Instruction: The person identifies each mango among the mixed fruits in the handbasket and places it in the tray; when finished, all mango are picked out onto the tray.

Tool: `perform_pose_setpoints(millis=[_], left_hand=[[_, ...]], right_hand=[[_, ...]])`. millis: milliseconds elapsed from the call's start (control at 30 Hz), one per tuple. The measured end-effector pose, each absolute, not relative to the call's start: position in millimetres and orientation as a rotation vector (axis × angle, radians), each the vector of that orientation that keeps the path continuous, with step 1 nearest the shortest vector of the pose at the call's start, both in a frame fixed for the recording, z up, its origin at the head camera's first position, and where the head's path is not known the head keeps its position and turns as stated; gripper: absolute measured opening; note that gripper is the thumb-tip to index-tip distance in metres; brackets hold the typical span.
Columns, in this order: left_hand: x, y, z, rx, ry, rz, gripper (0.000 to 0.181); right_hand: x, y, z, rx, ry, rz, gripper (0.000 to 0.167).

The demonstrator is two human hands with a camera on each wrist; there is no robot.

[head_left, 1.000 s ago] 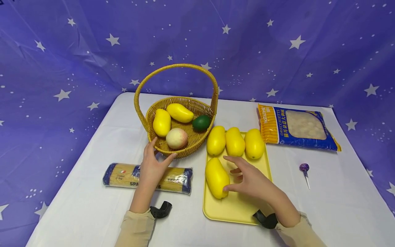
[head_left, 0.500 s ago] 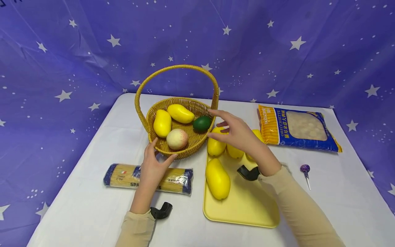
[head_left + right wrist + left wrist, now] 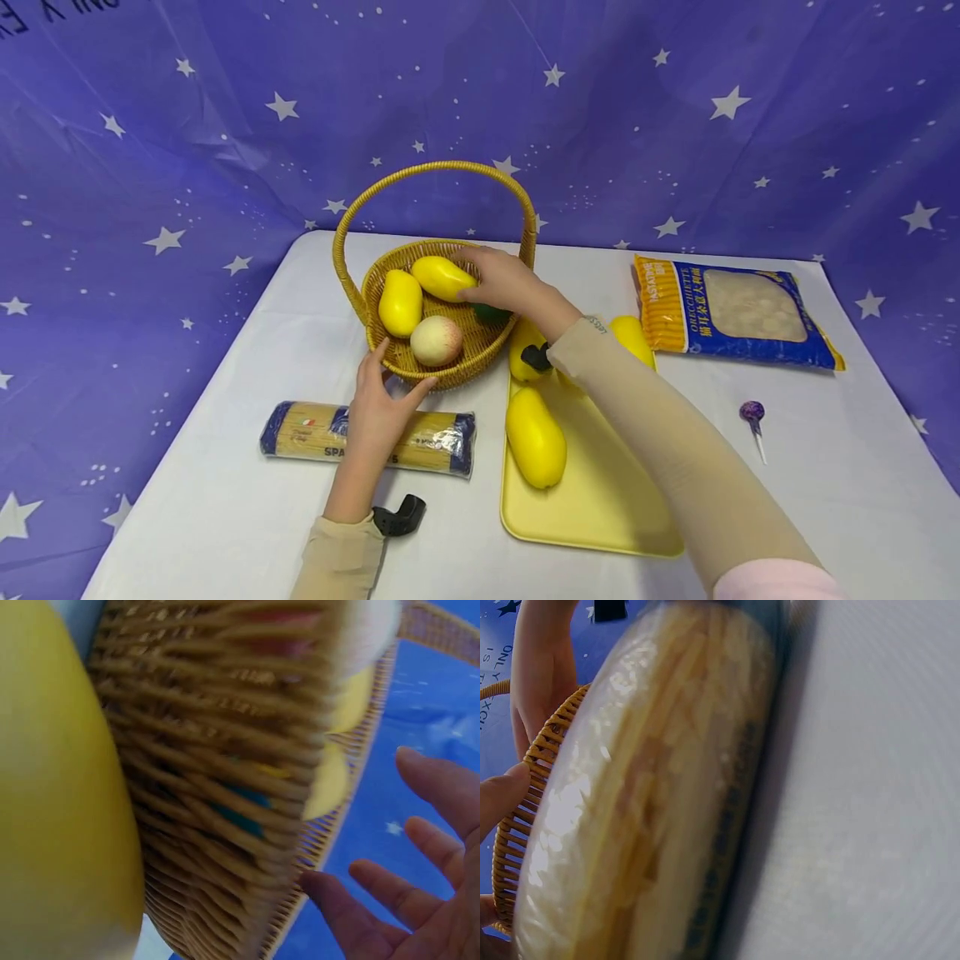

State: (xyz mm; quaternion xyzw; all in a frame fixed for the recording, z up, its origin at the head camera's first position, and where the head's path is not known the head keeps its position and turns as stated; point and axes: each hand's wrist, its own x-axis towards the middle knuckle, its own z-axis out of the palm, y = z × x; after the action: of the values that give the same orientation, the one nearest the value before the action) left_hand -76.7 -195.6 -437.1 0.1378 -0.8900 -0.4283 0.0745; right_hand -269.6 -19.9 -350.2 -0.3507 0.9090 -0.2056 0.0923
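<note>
A wicker basket (image 3: 480,354) holds two yellow mangoes (image 3: 401,303), a pinkish peach (image 3: 437,341) and a dark green fruit (image 3: 489,315) partly covered by the right hand. My left hand (image 3: 378,412) touches the basket's front rim, fingers and thumb spread, above a spaghetti pack (image 3: 300,429). My right hand (image 3: 502,279) reaches over the basket's right side, thumb and fingers apart around the right end of the back mango (image 3: 441,278); contact is unclear. In the right wrist view the fingers of my right hand (image 3: 420,892) are spread beside the basket (image 3: 225,750).
Several yellow mangoes (image 3: 536,437) lie on a yellow tray (image 3: 592,521), some partly behind the right forearm. An orecchiette bag (image 3: 742,312) is at the back right, with a lollipop (image 3: 752,412) in front of it. The basket's handle (image 3: 442,165) arches above it.
My right hand has moved from beside the front mango on the tray, up and left, to over the basket. My left hand remains at the basket's rim.
</note>
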Motion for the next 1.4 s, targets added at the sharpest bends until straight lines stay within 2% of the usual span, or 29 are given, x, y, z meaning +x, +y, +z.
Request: perform_pose_setpoints(millis=[633, 1133, 1400], left_hand=[[-76, -191, -438, 0.404, -2.671, -1.272, 0.104], [-77, -192, -439, 0.397, -2.66, -1.275, 0.104], [-76, -195, -438, 0.417, -2.676, -1.246, 0.101]], right_hand=[[-288, -45, -383, -1.084, 2.695, -0.414, 0.057], [-288, -43, -386, -1.045, 2.699, -0.506, 0.05], [-281, -39, -373, -1.048, 2.715, -0.665, 0.051]])
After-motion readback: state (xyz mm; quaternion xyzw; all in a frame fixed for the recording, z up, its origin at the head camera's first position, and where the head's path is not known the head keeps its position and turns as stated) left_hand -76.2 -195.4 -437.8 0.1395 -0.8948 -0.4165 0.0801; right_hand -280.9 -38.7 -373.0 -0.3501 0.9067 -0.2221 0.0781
